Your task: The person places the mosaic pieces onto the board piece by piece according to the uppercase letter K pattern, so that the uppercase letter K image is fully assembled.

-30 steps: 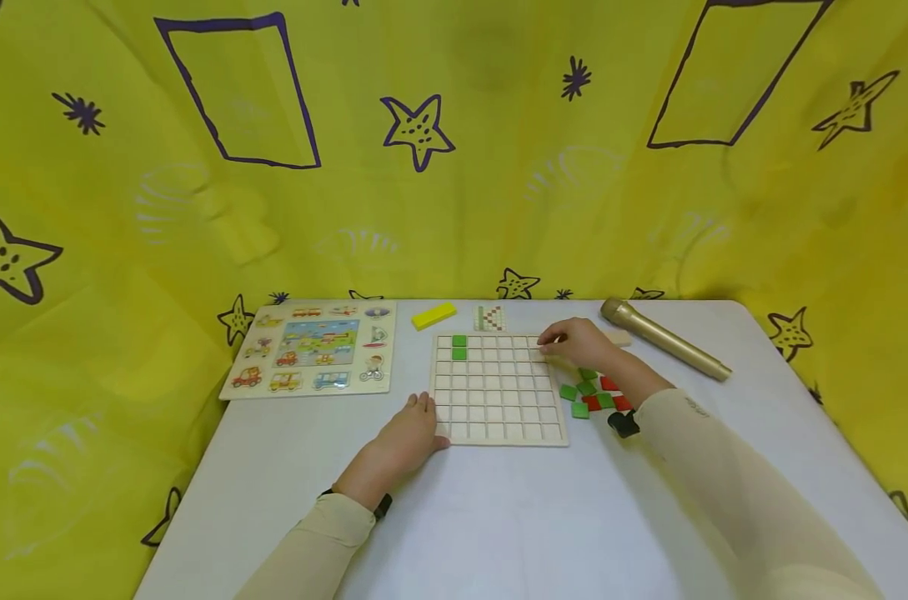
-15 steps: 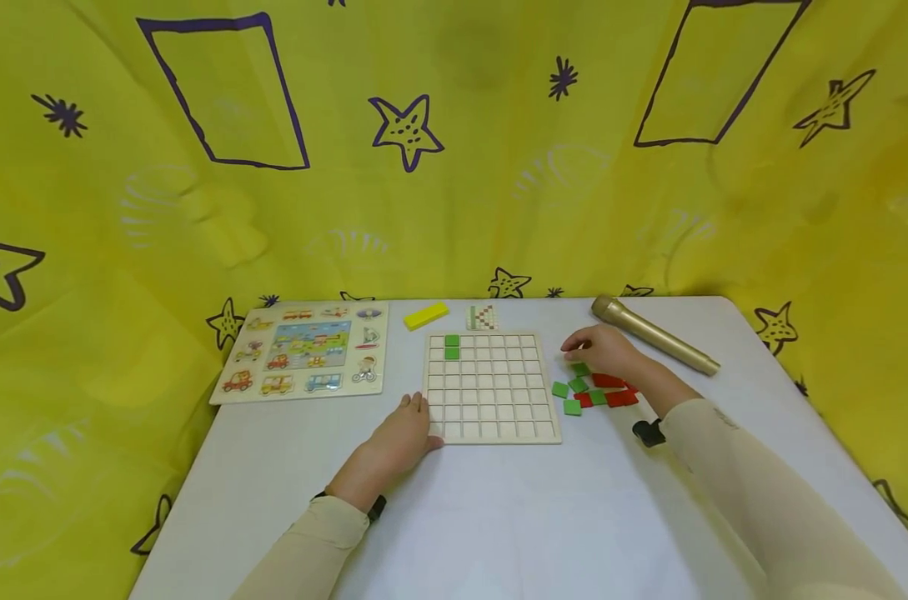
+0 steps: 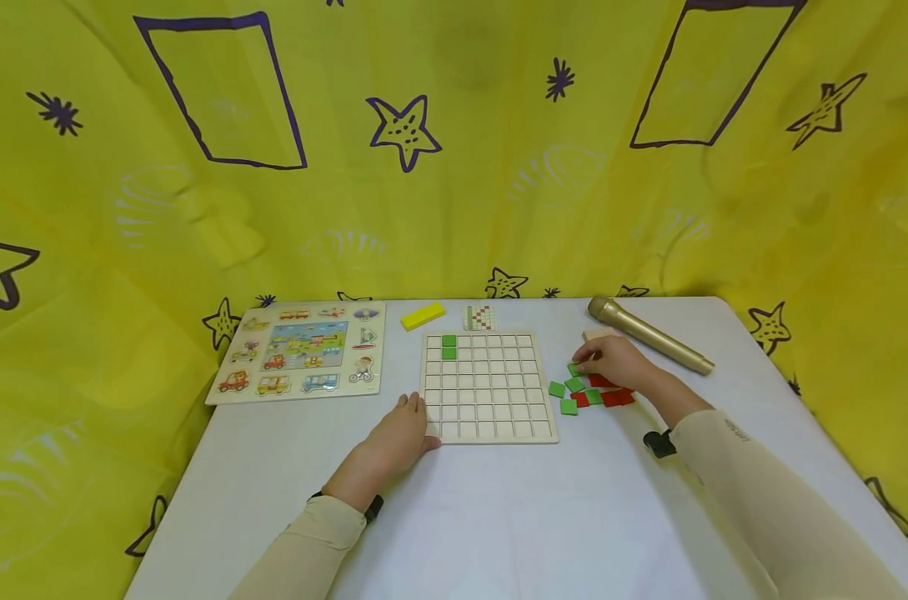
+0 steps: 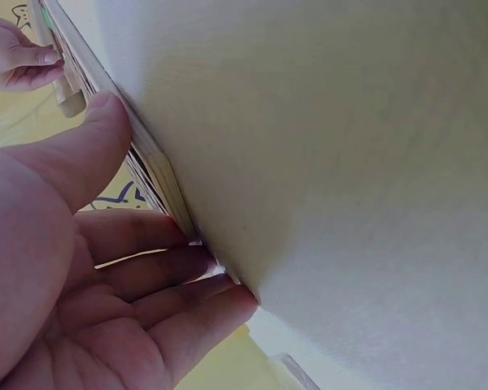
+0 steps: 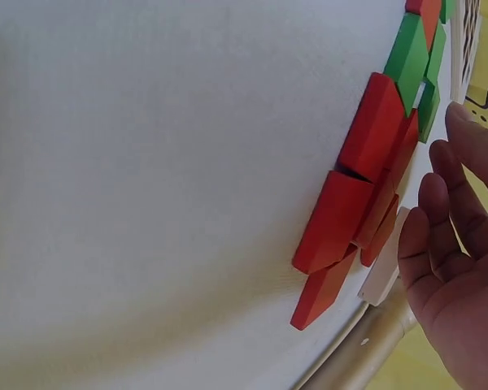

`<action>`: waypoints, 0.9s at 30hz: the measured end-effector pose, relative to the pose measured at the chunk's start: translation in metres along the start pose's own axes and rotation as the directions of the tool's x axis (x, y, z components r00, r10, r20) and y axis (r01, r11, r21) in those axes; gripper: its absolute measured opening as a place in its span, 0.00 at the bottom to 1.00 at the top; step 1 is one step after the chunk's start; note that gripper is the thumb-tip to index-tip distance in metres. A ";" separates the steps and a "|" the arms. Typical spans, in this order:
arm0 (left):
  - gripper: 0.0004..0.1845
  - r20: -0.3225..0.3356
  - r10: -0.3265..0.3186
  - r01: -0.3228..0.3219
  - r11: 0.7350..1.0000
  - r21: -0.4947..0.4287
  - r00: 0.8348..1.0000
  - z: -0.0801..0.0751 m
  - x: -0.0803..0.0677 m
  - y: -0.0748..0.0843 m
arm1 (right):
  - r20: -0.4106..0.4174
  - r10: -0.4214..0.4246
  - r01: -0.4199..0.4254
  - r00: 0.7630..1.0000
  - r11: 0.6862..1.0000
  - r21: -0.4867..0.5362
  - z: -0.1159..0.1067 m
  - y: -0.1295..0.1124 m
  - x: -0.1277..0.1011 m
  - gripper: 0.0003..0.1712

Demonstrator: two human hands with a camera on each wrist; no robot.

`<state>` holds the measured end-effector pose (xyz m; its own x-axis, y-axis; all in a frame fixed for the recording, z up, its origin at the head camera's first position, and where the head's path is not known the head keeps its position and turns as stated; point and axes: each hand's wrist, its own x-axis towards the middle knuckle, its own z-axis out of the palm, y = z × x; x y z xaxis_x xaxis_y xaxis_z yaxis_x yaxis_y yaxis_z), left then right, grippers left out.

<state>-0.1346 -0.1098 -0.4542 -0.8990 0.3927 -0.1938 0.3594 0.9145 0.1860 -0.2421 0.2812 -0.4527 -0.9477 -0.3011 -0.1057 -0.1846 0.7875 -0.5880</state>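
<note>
Right hand (image 3: 611,360) of mine hovers relaxed over the tile pile (image 3: 590,393), at 3 o'clock of the grid board (image 3: 488,387); left hand (image 3: 401,433) rests flat, released, touching its 7 o'clock corner.

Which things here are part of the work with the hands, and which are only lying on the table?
In use:
- grid board, steadied by left hand
- green tiles and red tiles under right hand

Lying about:
- vehicle puzzle
- yellow block
- gold microphone
- pattern card
</note>
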 end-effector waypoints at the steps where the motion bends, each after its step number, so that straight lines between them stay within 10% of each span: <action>1: 0.41 -0.001 0.002 -0.002 1.000 0.002 1.000 0.000 0.000 0.000 | 0.000 0.000 0.000 1.000 1.000 -0.002 0.001 0.001 0.000 0.08; 27: 0.41 0.000 0.008 -0.008 1.000 0.005 1.000 -0.002 -0.002 0.001 | 0.052 0.025 -0.023 0.998 0.999 -0.036 0.000 -0.003 0.002 0.09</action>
<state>-0.1332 -0.1103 -0.4517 -0.8961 0.4003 -0.1919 0.3681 0.9116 0.1829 -0.2435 0.2783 -0.4513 -0.9371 -0.3090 -0.1620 -0.1719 0.8130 -0.5564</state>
